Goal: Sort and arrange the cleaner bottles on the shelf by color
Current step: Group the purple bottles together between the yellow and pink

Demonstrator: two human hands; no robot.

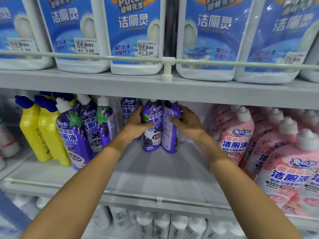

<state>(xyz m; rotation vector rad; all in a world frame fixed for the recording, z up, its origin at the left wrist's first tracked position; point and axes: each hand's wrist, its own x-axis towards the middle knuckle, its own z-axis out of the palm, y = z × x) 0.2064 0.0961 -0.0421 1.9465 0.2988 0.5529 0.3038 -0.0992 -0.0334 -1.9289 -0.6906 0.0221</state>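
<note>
- Head view: the middle shelf point(155, 176) holds the cleaner bottles in color groups: yellow bottles point(41, 133) at the left, a purple group point(77, 135) beside them, pink bottles point(269, 145) at the right.
- Two purple bottles point(160, 126) stand upright and touching each other at the back of the shelf, in the bare gap between the purple group and the pink one.
- The left hand point(138, 123) is pressed on the left side of this pair, with fingers curled around the left bottle.
- The right hand point(188, 123) is on the right side, fingers bent on the right bottle.
- I think both hands squeeze the pair together so that the two bottles move as one unit, probably toward the purple group at the left.
- The upper shelf carries big white-and-blue bottles point(134, 31) behind a rail point(103, 57).
</note>
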